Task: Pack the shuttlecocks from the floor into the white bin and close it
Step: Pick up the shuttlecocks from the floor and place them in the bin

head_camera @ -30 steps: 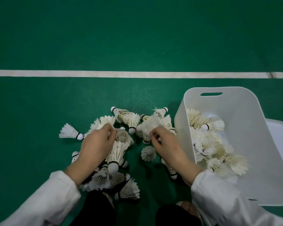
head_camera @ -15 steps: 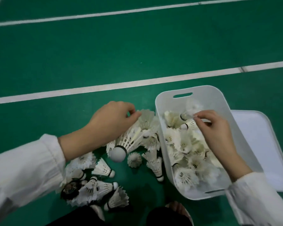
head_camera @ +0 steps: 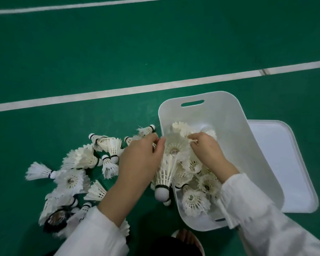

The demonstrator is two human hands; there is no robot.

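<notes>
Head view shows your left hand (head_camera: 140, 161) and right hand (head_camera: 208, 151) pinching one stacked shuttlecock (head_camera: 174, 154) by its skirt; carry it rightward past the near rim, then release it over the white bin (head_camera: 229, 115)

Dim, soft light; slight motion blur

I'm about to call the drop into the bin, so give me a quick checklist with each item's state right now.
1. Bin open, lid off: ok.
2. Lid lying beside the bin, free to pick up later: ok.
3. Stacked shuttlecocks held by left hand and right hand: ok.
4. Stack fully over the bin: not ok, its cork end hangs at the near rim.
5. Room left in the bin: ok.
6. Floor cleared: not ok, loose shuttlecocks remain.
</notes>
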